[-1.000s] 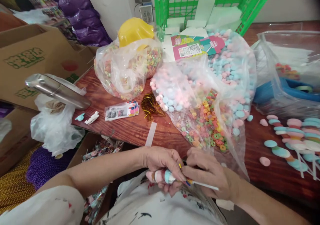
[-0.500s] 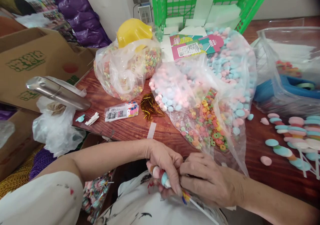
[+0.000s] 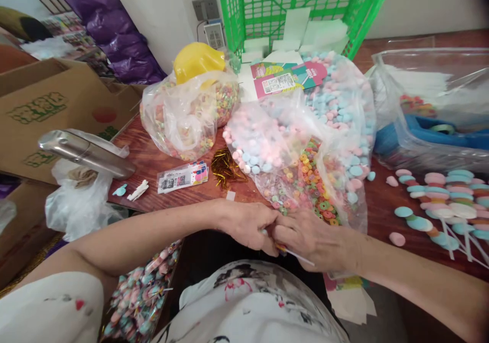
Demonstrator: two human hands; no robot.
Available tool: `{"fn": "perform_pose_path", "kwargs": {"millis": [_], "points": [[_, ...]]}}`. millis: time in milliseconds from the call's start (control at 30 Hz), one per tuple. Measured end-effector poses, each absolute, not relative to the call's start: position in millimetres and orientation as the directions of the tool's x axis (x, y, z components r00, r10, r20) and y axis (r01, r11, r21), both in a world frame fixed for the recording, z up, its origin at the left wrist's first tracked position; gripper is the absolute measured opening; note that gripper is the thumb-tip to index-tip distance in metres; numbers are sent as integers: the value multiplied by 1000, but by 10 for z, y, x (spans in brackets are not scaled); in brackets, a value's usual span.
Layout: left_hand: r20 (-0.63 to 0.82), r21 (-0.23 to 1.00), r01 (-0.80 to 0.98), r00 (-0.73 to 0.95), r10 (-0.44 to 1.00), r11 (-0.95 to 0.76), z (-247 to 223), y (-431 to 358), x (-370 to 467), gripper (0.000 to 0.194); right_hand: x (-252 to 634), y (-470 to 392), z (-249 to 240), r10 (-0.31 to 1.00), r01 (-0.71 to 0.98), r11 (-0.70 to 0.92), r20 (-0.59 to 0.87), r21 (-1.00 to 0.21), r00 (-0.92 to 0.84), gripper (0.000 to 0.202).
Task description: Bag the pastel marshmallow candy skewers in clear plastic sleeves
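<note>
My left hand [image 3: 248, 226] and my right hand [image 3: 307, 238] meet at the table's front edge, fingers closed round a candy skewer. Its white stick [image 3: 300, 256] sticks out below my right fingers, with a bit of yellow and orange wrap at its top. The candies are mostly hidden by my left hand. Just beyond my hands lies an open clear bag with ring candies [image 3: 307, 172] and pink and blue candies [image 3: 248, 161]. Gold twist ties [image 3: 225, 167] and printed labels [image 3: 183, 178] lie beyond my left forearm.
Finished candy skewers [image 3: 439, 195] lie at the right beside a clear bin [image 3: 431, 134]. A green crate [image 3: 290, 2] stands behind. At the left are a steel flask [image 3: 86, 154] and a cardboard box [image 3: 57, 114]. Wrapped candies [image 3: 141, 297] fill a container below my left arm.
Both hands have moved up toward the table edge, and my left hand now covers the skewer's candies. The view has shifted slightly.
</note>
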State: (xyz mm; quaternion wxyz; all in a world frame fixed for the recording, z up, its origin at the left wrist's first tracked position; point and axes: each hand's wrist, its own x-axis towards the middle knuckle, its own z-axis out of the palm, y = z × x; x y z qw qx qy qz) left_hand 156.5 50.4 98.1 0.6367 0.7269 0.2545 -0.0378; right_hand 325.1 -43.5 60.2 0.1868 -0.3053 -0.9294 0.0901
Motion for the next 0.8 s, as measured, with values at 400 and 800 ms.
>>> {"fn": "perform_pose_path", "kwargs": {"millis": [400,800], "points": [[221,148,-213,959,-178,-966,1105,305,1239,49,3053,-630,770,879,407,344,139,-846,-455,22],[438,521,149,798,413,-840,784,392,1351,40,3293,-124,490,892,838,292,448,-460,-64,10]]}}
